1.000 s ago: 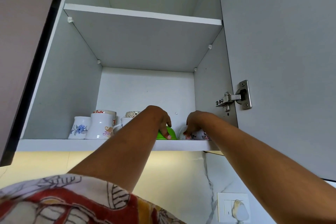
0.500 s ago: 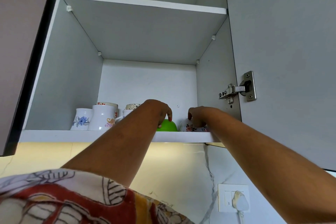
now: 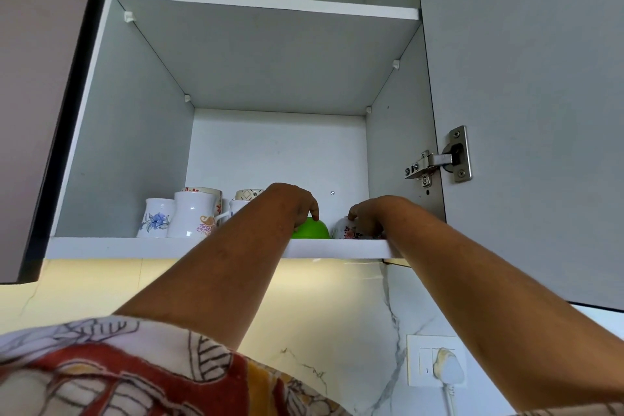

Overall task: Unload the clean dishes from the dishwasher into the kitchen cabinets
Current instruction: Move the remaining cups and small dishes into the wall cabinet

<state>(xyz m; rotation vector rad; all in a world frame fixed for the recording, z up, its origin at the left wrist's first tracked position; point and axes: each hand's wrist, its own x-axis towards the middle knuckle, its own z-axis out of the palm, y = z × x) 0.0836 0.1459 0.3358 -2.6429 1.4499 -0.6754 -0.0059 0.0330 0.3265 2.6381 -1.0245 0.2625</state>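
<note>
Both my arms reach up into an open wall cabinet. My left hand curls over the top of a green bowl that sits upside down on the lower shelf. Just to its right, my right hand grips a white bowl with a red flower pattern, also on the shelf. The two bowls stand side by side near the shelf's front edge. My fingers and forearms hide part of each bowl.
Several white patterned mugs stand at the left of the same shelf. The upper shelf shows only its underside. The open cabinet door with its hinge hangs at the right. A wall socket with a plug sits below.
The view has tilted slightly. Both hands stay on the bowls at the shelf; the bowls have settled lower and further in.
</note>
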